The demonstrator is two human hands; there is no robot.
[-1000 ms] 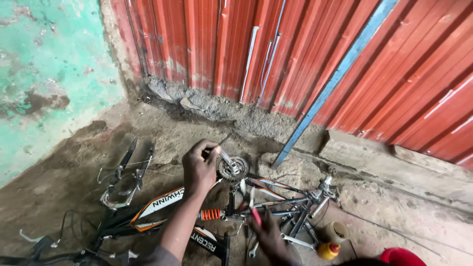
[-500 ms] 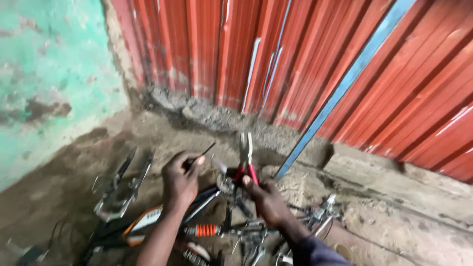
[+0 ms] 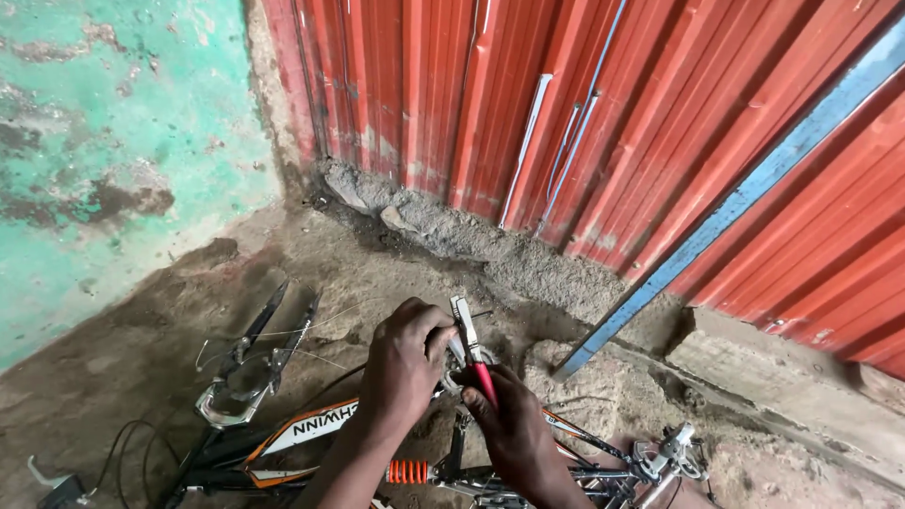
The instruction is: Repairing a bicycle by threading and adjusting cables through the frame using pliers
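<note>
A bicycle frame (image 3: 311, 429) with white, orange and black paint lies on the dirt ground, an orange coil spring (image 3: 408, 471) at its middle. My left hand (image 3: 401, 363) grips a small metal part of the bicycle near a thin cable. My right hand (image 3: 509, 429) holds red-handled pliers (image 3: 468, 344), their jaws pointing up and touching the part beside my left fingers. The part itself is mostly hidden by my hands.
A black bicycle fork and brake arms (image 3: 250, 363) lie at the left. A red corrugated metal wall (image 3: 584, 113) stands behind, with a blue slanted bar (image 3: 716, 221) leaning on it. A green plastered wall (image 3: 104, 141) is at the left. A pedal crank (image 3: 669, 452) lies lower right.
My right hand brought the pliers up from the ground to the part held by my left hand. The view has moved closer and tilted up toward the wall.
</note>
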